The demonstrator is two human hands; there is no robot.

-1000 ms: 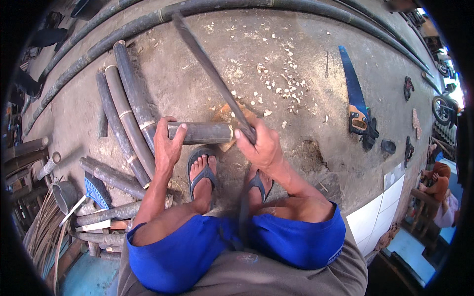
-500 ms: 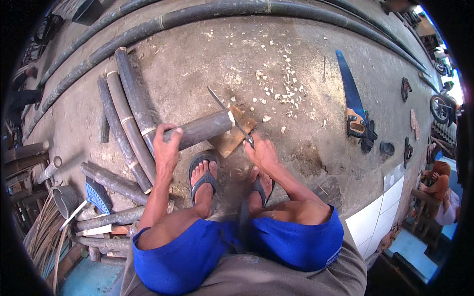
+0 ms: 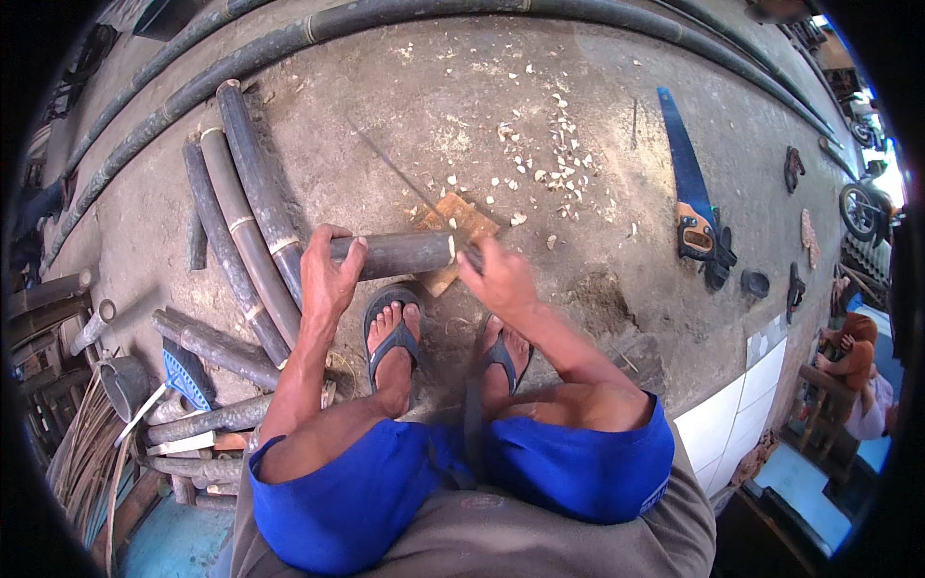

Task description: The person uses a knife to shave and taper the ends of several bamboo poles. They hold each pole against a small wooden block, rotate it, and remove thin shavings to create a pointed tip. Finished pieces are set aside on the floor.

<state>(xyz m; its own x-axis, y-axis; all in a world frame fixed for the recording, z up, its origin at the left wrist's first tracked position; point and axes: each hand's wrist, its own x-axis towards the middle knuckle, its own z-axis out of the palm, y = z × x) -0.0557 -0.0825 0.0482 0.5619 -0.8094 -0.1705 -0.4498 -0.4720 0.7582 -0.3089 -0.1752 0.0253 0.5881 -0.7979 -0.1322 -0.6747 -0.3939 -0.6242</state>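
My left hand (image 3: 330,275) is closed around the near end of a short dark bamboo length (image 3: 400,255), which lies almost level. Its pale cut end points right, above a flat wooden block (image 3: 472,220) on the ground. In my right hand (image 3: 503,282), somewhat smeared by motion, is the handle of a long-bladed knife (image 3: 414,184). The thin blade slants up and left past the cut end, over the block and ground; it looks blurred. Whether it touches the bamboo I cannot tell. Both hands are just beyond my sandalled feet.
Pale chips (image 3: 568,173) litter the ground ahead. A handsaw (image 3: 686,169) lies to the right. Cut bamboo lengths (image 3: 255,178) lie at left, near a blue brush (image 3: 186,376) and a bucket (image 3: 125,387). Long bamboo poles (image 3: 385,17) cross the far side. Another person (image 3: 853,352) sits at far right.
The bamboo has swung to lie more level, its cut end slightly lower. My right hand has shifted slightly, and the knife's blade now reaches farther up and left.
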